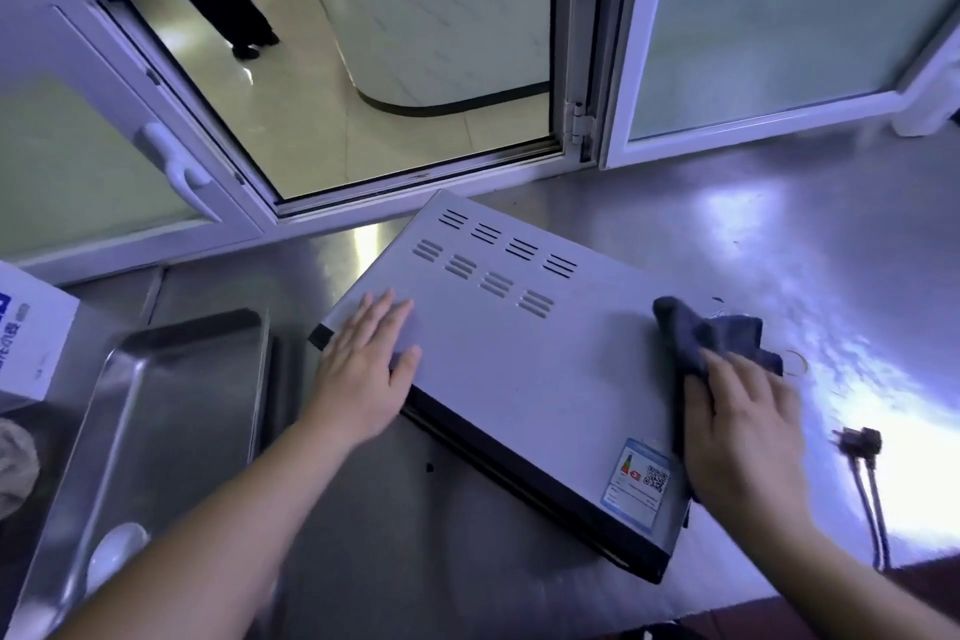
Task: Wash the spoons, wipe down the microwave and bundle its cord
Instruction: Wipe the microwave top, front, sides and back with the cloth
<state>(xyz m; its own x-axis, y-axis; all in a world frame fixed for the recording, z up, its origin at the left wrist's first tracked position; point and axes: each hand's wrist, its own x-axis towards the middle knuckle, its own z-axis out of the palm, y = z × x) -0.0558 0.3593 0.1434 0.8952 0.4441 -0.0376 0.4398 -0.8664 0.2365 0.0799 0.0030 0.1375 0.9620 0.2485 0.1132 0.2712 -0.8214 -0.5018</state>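
A white microwave stands slanted on the steel counter, seen from above, with vent slots near its far edge. My left hand lies flat with straight fingers on the top's left end. My right hand presses a dark grey cloth onto the top's right edge, fingers spread over the cloth. The cord's black plug lies on the counter to the right, and its cable runs toward the front edge. A white spoon lies in the steel tray at lower left.
A steel tray sits left of the microwave. A white box with blue print stands at the far left. Behind the counter a serving window is open, its sash handle at the left. A person's legs show beyond it.
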